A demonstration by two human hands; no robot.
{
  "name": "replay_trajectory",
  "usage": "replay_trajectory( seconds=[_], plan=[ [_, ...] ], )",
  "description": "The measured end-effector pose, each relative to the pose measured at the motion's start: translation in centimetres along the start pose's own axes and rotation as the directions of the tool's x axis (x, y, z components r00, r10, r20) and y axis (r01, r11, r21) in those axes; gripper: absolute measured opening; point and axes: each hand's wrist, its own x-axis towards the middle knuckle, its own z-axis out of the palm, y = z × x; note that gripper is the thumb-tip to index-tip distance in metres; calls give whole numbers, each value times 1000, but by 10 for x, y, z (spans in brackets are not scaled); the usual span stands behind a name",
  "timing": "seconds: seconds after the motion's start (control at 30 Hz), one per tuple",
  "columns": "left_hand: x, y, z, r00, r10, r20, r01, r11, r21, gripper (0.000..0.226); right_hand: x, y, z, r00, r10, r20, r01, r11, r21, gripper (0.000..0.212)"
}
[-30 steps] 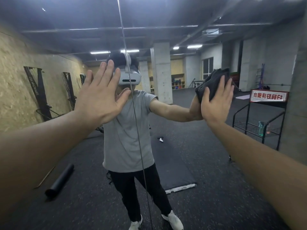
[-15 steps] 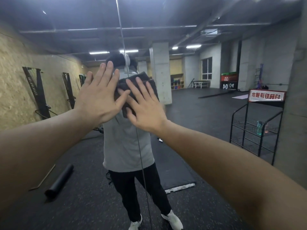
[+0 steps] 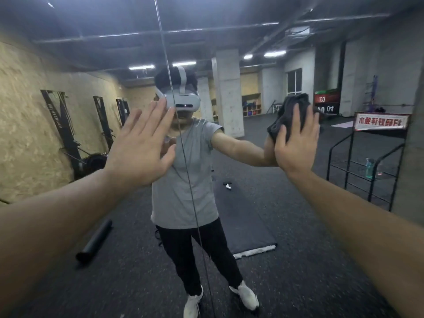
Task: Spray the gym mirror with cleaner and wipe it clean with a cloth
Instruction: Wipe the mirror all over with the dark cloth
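Fingers (image 3: 296, 120) of right hand (image 3: 296, 143) spread straight, pressing dark cloth (image 3: 291, 111) flat against gym mirror (image 3: 252, 31); cloth bunched under and above fingertips. Left hand (image 3: 140, 148) level with it, well apart across vertical mirror seam (image 3: 183, 157), fingers straight and splayed, palm on glass, holding nothing. Reflected below fingers: grey-shirted person in headset, dark floor mat (image 3: 247, 226), rolled mat (image 3: 95, 242); beyond cloth, black wire rack (image 3: 358, 171) with red sign (image 3: 380, 121).

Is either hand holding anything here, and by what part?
The right hand presses the dark cloth flat against the mirror, fingers spread over its bunched middle. The left hand rests bare on the glass, holding nothing.
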Motion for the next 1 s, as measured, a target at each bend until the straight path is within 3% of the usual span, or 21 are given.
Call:
replay_trajectory(
  seconds=[0.1, 0.2, 0.27, 0.37, 0.5, 0.67, 0.73, 0.8, 0.87, 0.93, 1.0],
  plan=[
    [-17, 2, 13, 998, 55, 13, -55, 996, 65, 74, -9, -11, 6, 971, 237, -33, -233, 968, 98, 61],
    [-23, -2, 24, 996, 82, 34, -85, 993, 84, 69, -29, -48, 17, 965, 256, -48, -248, 959, 137, 62],
    [-23, -3, 27, 995, 94, 17, -95, 993, 70, 67, -52, -77, 27, 988, 147, -46, -141, 984, 112, 62],
    [-23, -1, 29, 994, 101, -28, -100, 994, 43, 65, -96, -114, 39, 986, -165, 14, 163, 982, 91, 61],
    [-24, 3, 32, 993, 84, -79, -83, 997, 8, 64, -149, -133, 48, 806, -579, 124, 566, 815, 126, 57],
    [-23, 1, 29, 996, 68, -54, -68, 998, -3, 68, -140, -111, 42, 650, -745, 152, 738, 666, 109, 52],
    [-22, 2, 29, 998, 62, -28, -62, 998, 4, 70, -125, -82, 36, 623, -765, 163, 764, 640, 85, 52],
    [-23, 3, 30, 998, 59, -21, -59, 998, 0, 72, -110, -48, 28, 698, -695, 172, 699, 713, 42, 56],
    [-23, 3, 31, 998, 58, -15, -58, 998, 8, 72, -97, -18, 18, 838, -514, 186, 524, 852, -8, 58],
    [-23, 1, 32, 999, 51, -10, -51, 999, 13, 72, -82, -1, 9, 954, -242, 177, 253, 966, -45, 58],
    [-22, 1, 32, 999, 45, -5, -45, 999, 14, 72, -67, -4, 4, 986, 61, 153, -58, 998, -22, 61]
  ],
)
